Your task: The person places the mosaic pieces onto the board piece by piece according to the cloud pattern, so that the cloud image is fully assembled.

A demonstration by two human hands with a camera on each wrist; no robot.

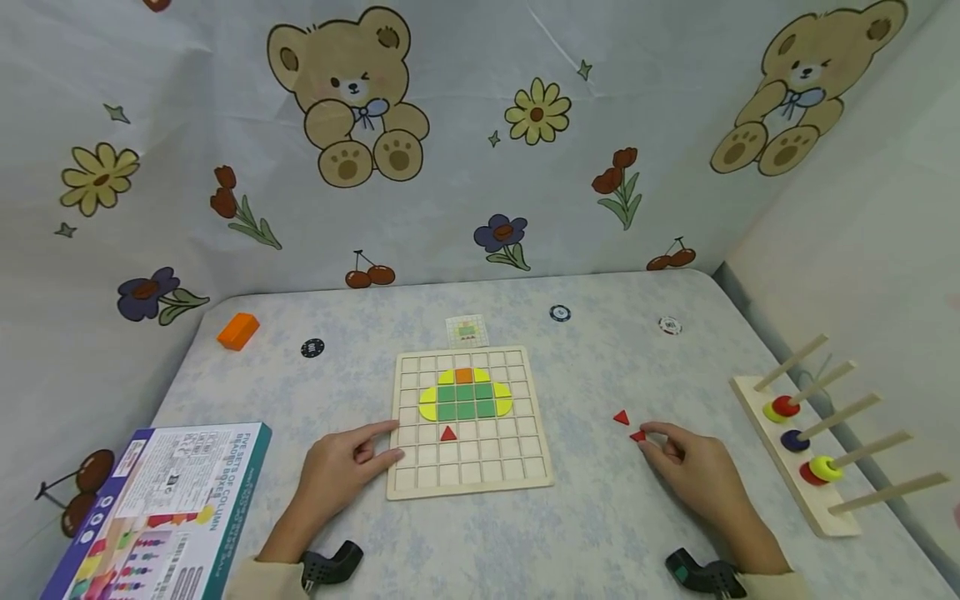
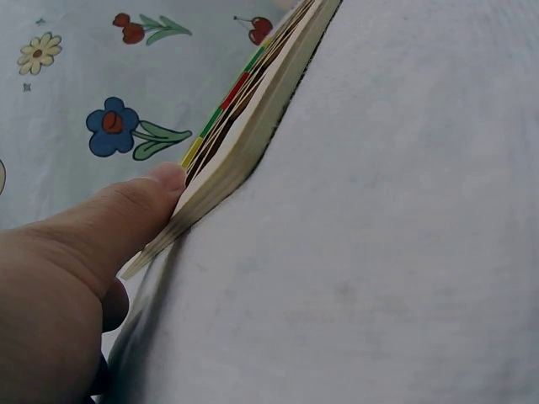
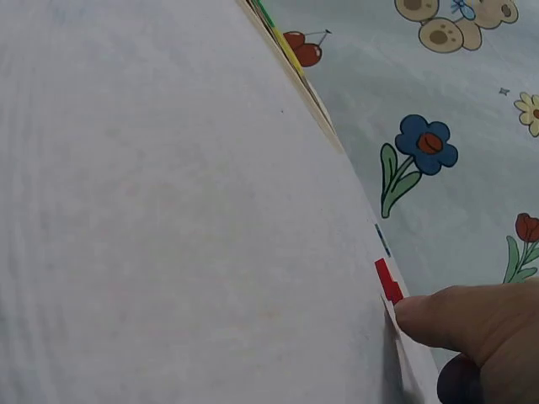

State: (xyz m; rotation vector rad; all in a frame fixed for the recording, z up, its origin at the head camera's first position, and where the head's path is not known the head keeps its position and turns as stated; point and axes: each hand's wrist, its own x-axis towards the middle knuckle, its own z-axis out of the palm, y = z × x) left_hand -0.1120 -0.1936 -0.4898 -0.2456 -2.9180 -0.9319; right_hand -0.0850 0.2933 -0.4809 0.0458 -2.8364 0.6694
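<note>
A square wooden grid board [image 1: 472, 477] lies mid-table. It bears a pattern of green squares [image 1: 465, 409], yellow rounded pieces [image 1: 427, 404] and an orange square [image 1: 463, 375], with one red triangle [image 1: 447, 434] below them. At the board's left edge rests my left hand [image 1: 341, 467], thumb and index finger extended onto the rim; the left wrist view shows its thumb [image 2: 139, 206] against the edge. To the right of the board, my right hand [image 1: 693, 471] pinches a red triangle [image 1: 637, 436] between thumb and index finger, low over the table. Another red triangle [image 1: 621, 417] lies just beyond it.
Behind the board is a small pattern card [image 1: 467, 331]. A wooden peg stand [image 1: 795, 454] with coloured rings is at the right, a box [image 1: 172, 500] at the left. An orange block [image 1: 238, 331] and chips, one black [image 1: 312, 347], lie toward the back.
</note>
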